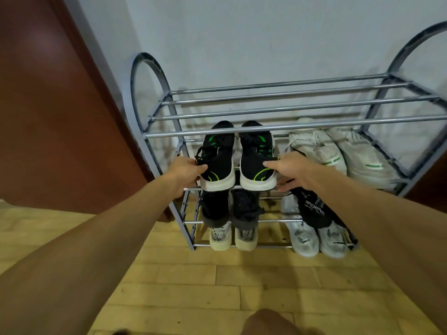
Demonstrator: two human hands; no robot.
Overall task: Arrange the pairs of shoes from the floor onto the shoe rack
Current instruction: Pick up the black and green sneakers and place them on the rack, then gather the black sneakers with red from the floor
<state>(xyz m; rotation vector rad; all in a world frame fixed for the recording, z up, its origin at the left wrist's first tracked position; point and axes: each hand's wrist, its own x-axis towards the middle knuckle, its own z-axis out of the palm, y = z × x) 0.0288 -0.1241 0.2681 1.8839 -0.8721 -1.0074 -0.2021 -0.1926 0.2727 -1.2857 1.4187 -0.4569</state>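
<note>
1. Black knit with green stripes and white soles: a pair of sneakers sat on the middle shelf of the shoe rack [278, 126], toward its left end. The left shoe [219, 157] and the right shoe [256, 157] lay side by side, almost touching.
2. Each shoe's long axis ran from near to far, heel toward the person and toe toward the wall, with the toes tucked under the front bar of the top shelf.
3. The left hand [183, 171] gripped the heel of the left shoe, thumb over the collar and fingers curled beneath the sole edge. The right hand [290, 169] pinched the heel tab of the right shoe between thumb and forefinger, its other fingers loosely spread below.
4. Both hands were at the near end of the shoes, one per shoe, equally close, so any further push would run straight along the shoes' length, away from the person.
5. The heels overhung the shelf's front bar slightly, which suggests the pair was being seated, not yet let go.
6. To the right on the same shelf lay a white pair [338, 153] with green marks.
7. Lower shelves held a dark pair [229, 209] on the left, pale shoes below, and white shoes at lower right with a black bag [314, 209] draped over them.
8. The top shelf was bare bars. No shoes showed on the visible wooden floor [217, 286].
</note>
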